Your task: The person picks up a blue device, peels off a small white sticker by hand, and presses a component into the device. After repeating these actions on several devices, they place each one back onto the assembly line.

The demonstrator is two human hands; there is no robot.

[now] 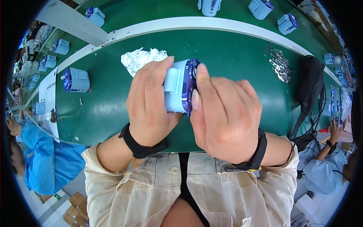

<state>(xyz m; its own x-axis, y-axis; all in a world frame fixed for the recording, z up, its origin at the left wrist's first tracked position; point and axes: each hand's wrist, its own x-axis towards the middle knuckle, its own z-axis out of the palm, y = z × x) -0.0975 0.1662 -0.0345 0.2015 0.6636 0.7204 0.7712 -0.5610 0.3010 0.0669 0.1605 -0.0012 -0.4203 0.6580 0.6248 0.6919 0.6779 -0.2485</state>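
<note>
Both hands hold one small light-blue box-shaped device (176,87) with a dark purple front, raised above a green work table (234,56). My left hand (148,102) wraps its pale blue body from the left. My right hand (225,113) grips the purple front edge from the right, thumb pressed along it. A crumpled white cloth (140,59) lies on the table just behind my left hand. Black bands sit on both wrists.
Another light-blue device (76,80) stands at the table's left. More of them ride the green belt (159,9) beyond a white rail. A pile of small metal parts (280,65) and a black mesh bag (311,81) lie right. Seated co-workers flank me.
</note>
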